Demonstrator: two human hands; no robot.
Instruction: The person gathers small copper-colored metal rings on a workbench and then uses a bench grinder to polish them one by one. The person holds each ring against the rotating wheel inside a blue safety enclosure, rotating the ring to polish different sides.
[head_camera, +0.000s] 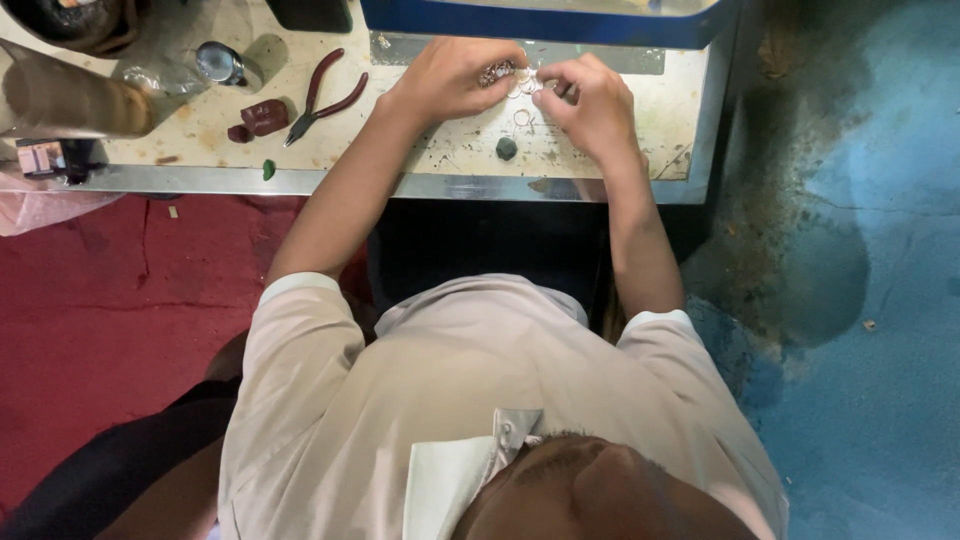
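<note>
Both my hands are up at the far side of a stained white worktop (660, 110). My left hand (445, 80) pinches a small cluster of metal rings (497, 72) between its fingertips. My right hand (592, 105) is closed next to it, with its fingers on thin wire rings (527, 85) that meet the cluster. One loose wire ring (522, 118) lies on the worktop just below the hands. A dark green stone (507, 148) sits nearer the front edge.
Red-handled pliers (325, 95) lie left of my left hand, beside a dark red lump (265, 116) and a small green bit (268, 170). A blue tray (540, 20) runs along the back. A shiny metal cylinder (218, 62) lies far left. Red and blue floor lie below.
</note>
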